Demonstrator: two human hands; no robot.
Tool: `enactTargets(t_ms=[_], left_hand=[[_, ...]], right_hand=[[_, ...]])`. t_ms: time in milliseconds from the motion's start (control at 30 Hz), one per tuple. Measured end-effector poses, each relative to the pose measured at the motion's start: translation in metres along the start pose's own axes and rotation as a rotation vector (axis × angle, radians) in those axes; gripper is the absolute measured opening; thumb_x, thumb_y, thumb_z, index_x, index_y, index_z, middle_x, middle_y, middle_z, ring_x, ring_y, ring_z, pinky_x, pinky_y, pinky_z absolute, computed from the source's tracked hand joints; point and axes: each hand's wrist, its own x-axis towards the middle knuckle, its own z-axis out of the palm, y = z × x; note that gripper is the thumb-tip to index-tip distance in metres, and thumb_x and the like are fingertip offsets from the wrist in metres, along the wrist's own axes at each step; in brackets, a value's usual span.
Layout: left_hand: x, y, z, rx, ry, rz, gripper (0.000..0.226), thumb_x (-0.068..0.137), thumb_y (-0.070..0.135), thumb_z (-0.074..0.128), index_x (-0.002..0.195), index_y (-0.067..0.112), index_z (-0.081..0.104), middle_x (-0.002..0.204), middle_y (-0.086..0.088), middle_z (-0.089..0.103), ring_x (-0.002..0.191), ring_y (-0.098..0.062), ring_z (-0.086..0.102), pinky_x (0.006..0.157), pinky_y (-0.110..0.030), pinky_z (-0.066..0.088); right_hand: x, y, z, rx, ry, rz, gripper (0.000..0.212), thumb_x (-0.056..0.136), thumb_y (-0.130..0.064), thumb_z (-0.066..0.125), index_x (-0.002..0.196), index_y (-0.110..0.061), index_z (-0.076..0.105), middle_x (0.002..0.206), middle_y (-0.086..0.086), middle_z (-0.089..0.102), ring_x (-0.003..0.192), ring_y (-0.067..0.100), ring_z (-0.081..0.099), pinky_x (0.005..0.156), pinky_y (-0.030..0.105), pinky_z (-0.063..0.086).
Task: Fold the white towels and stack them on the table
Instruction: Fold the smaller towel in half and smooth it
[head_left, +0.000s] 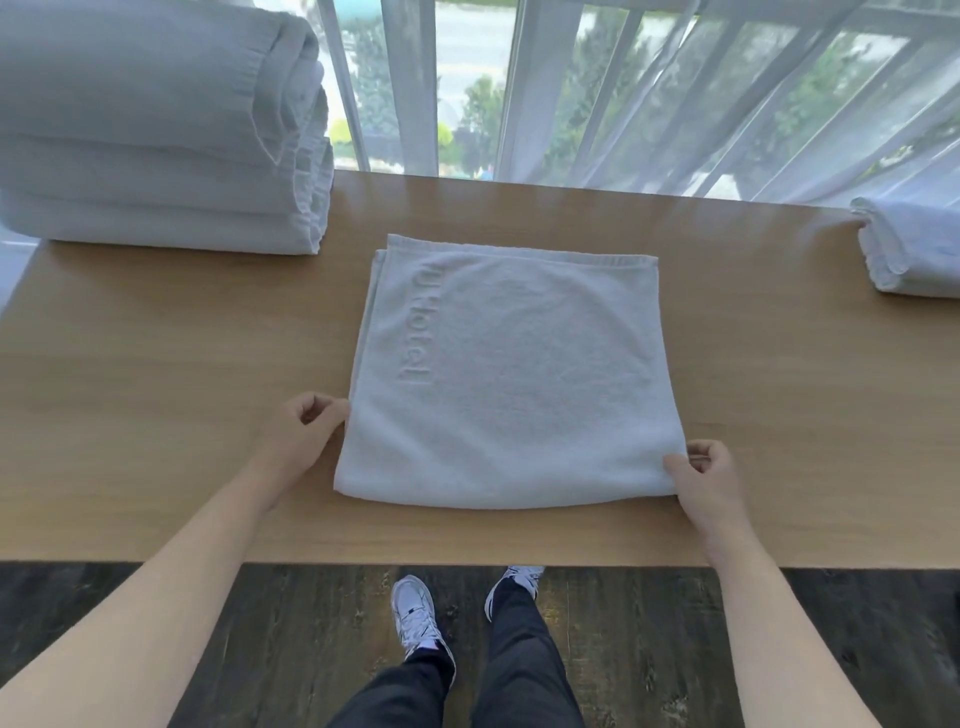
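Pinching towel (511, 374) near corners | left hand (306, 431) fingers clamped on left edge | right hand (709, 475) on right corner

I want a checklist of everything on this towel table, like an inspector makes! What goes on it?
Surface: wooden table, light brown.
Job's things: half-folded towel flat in the middle; stack of folded towels far left; another towel pile far right, partly out of view.
Clutter: nothing seen.
Grippers: left hand pinches the towel's near left edge; right hand pinches its near right corner.
Cables: nothing seen.
Surroundings: sheer curtain, window behind, dark wood floor.
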Motion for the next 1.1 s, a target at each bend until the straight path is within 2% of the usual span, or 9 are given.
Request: enactTargets(t_ms=[67, 200, 367, 500, 600, 767, 933, 1033, 1100], left_hand=[[0.017, 0.016, 0.007, 0.034, 0.032, 0.022, 0.025, 0.089, 0.049, 0.066, 0.084, 0.024, 0.069, 0.078, 0.010, 0.070, 0.078, -0.019, 0.063, 0.069, -0.035, 0.048], [0.041, 0.042, 0.021, 0.117, 0.079, 0.021, 0.043, 0.076, 0.067, 0.070, 0.091, 0.027, 0.066, 0.093, 0.007, 0.067, 0.086, -0.013, 0.064, 0.075, -0.036, 0.054], [0.048, 0.048, 0.028, 0.304, 0.136, 0.047, 0.025, 0.083, 0.046, 0.077, 0.076, 0.025, 0.065, 0.082, 0.010, 0.066, 0.079, -0.012, 0.063, 0.062, -0.027, 0.043], [0.045, 0.045, 0.029, 0.308, 0.158, 0.033, 0.024, 0.082, 0.044, 0.078, 0.077, 0.024, 0.066, 0.081, 0.010, 0.066, 0.075, -0.008, 0.060, 0.059, -0.025, 0.040], [0.057, 0.059, 0.033, 0.312, 0.207, 0.080, 0.021, 0.084, 0.045, 0.075, 0.080, 0.026, 0.068, 0.084, 0.010, 0.066, 0.079, -0.009, 0.060, 0.062, -0.024, 0.039], [0.106, 0.103, 0.048, 0.270, 0.304, 0.158, 0.020, 0.091, 0.042, 0.068, 0.092, 0.023, 0.068, 0.104, -0.001, 0.065, 0.082, -0.010, 0.056, 0.067, -0.019, 0.037], [0.150, 0.134, 0.062, 0.256, 0.257, 0.144, 0.029, 0.090, 0.051, 0.067, 0.088, 0.022, 0.068, 0.076, 0.014, 0.058, 0.066, -0.001, 0.051, 0.056, -0.017, 0.036], [0.160, 0.145, 0.065, 0.234, 0.251, 0.141, 0.028, 0.089, 0.047, 0.068, 0.078, 0.021, 0.064, 0.072, 0.013, 0.059, 0.065, -0.006, 0.053, 0.056, -0.022, 0.038], [0.160, 0.149, 0.062, 0.144, 0.278, 0.198, 0.030, 0.090, 0.045, 0.067, 0.072, 0.023, 0.057, 0.068, 0.011, 0.056, 0.062, -0.009, 0.049, 0.058, -0.026, 0.039]], right_hand=[[0.000, -0.011, 0.004, -0.090, 0.069, -0.016, 0.024, 0.091, -0.028, 0.061, 0.112, -0.022, 0.053, 0.099, -0.006, 0.061, 0.085, 0.013, 0.057, 0.061, 0.032, 0.040], [-0.001, -0.023, 0.012, -0.061, 0.067, -0.042, 0.020, 0.092, -0.028, 0.060, 0.111, -0.024, 0.054, 0.098, -0.009, 0.061, 0.085, 0.011, 0.058, 0.060, 0.031, 0.042], [-0.002, -0.018, 0.004, 0.213, -0.003, -0.081, 0.009, 0.096, -0.032, 0.064, 0.103, -0.026, 0.062, 0.095, -0.009, 0.072, 0.082, 0.008, 0.066, 0.064, 0.030, 0.049], [0.006, -0.003, -0.001, -0.028, -0.019, -0.036, 0.010, 0.100, -0.034, 0.058, 0.101, -0.024, 0.059, 0.097, -0.001, 0.070, 0.082, 0.015, 0.065, 0.066, 0.039, 0.051], [0.015, -0.010, 0.002, -0.207, 0.096, -0.011, 0.023, 0.098, -0.043, 0.054, 0.110, -0.024, 0.052, 0.099, -0.003, 0.062, 0.086, 0.017, 0.059, 0.072, 0.043, 0.050], [0.025, -0.059, 0.047, -0.502, 0.298, -0.390, 0.039, 0.092, -0.025, 0.062, 0.125, -0.007, 0.053, 0.123, 0.017, 0.055, 0.111, 0.038, 0.052, 0.096, 0.051, 0.041], [0.002, -0.089, 0.123, -0.585, -0.078, -0.855, 0.040, 0.091, -0.023, 0.066, 0.129, -0.012, 0.058, 0.130, 0.012, 0.057, 0.124, 0.035, 0.052, 0.106, 0.049, 0.037], [-0.015, -0.081, 0.154, -0.740, -0.248, -0.955, 0.056, 0.100, -0.046, 0.044, 0.151, -0.022, 0.038, 0.160, 0.006, 0.032, 0.152, 0.030, 0.020, 0.121, 0.052, 0.015], [-0.021, -0.070, 0.162, -0.819, -0.264, -0.971, 0.067, 0.101, -0.056, 0.031, 0.159, -0.027, 0.017, 0.168, 0.002, 0.009, 0.155, 0.026, -0.002, 0.122, 0.053, 0.000]])
